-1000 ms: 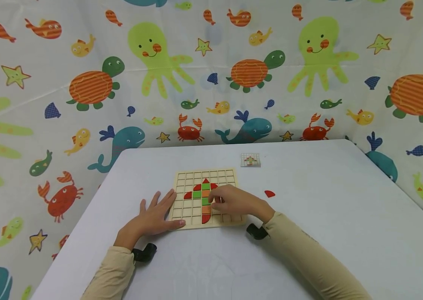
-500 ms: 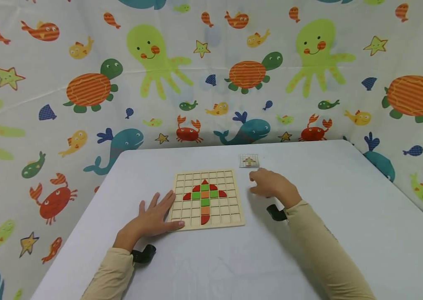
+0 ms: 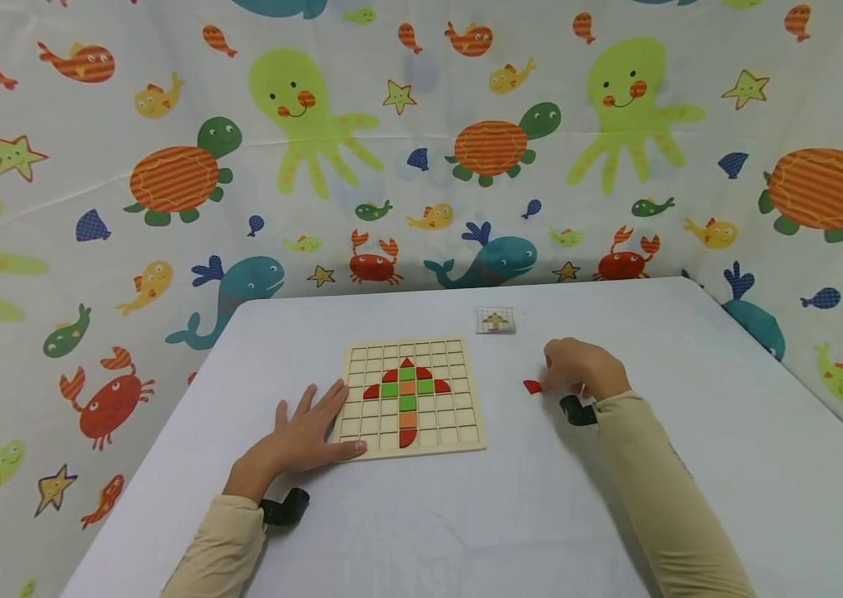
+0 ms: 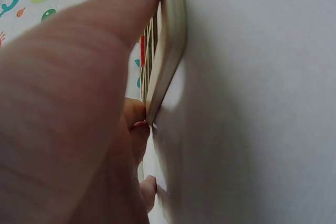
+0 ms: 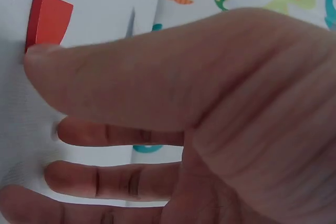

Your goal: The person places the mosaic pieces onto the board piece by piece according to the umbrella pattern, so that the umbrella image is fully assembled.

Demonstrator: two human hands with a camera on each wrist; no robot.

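Observation:
My left hand (image 3: 309,433) lies with spread fingers at the left edge of a wooden grid board (image 3: 451,422), thumb over its front corner. In the left wrist view the board's pale edge (image 4: 173,40) runs beside the thumb. Red, green and orange tiles (image 3: 408,403) form an arrow-like figure on the grid. Right of the board, my right hand (image 3: 584,367) is low over the table, fingertips right at a loose red quarter-circle tile (image 3: 532,386). In the right wrist view the thumb overlaps the lower end of this red tile (image 5: 51,19); the index finger is hidden behind the thumb.
A small pattern card (image 3: 495,320) with a similar figure on a grid sits behind the board, towards the right. The white table (image 3: 406,523) ends at the back against a curtain (image 3: 421,75) printed with sea animals.
My right hand has moved from over the board to the right, past the loose red tile, which shows again at its fingertips. My left hand has stayed on the board.

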